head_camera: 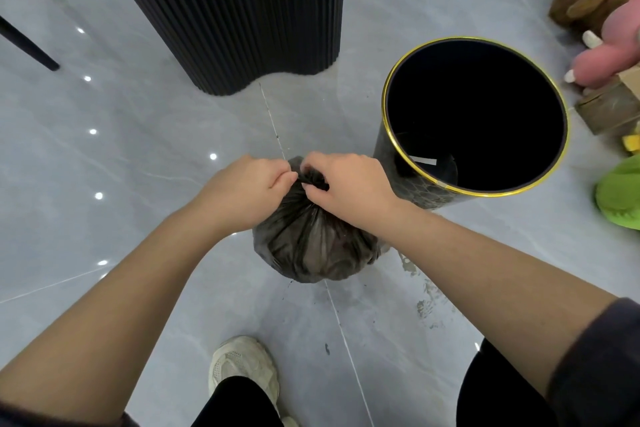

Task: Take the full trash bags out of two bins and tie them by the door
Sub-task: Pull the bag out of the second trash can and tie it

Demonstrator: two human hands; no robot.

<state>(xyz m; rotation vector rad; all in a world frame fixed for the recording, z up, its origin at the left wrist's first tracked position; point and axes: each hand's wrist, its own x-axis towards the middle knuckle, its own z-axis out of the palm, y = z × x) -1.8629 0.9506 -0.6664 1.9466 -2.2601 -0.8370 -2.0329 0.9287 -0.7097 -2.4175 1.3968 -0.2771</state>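
Note:
A full black trash bag (311, 246) sits on the grey tiled floor in the middle of the head view. Its gathered neck points up. My left hand (247, 184) pinches the twisted plastic on the left of the neck. My right hand (349, 184) grips the other strand on the right, and the two hands almost touch above the bag. Just right of the bag stands a black round bin (391, 100) with a gold rim, with no bag in it and only a small white slip lying at the bottom.
A black ribbed pillar (242, 10) rises behind the bag. Plush toys (602, 55), a cardboard box (609, 111) and a green item (620, 194) lie at the right edge. Thin black furniture legs (27, 42) stand at the upper left. My shoe (242, 367) is near the bottom.

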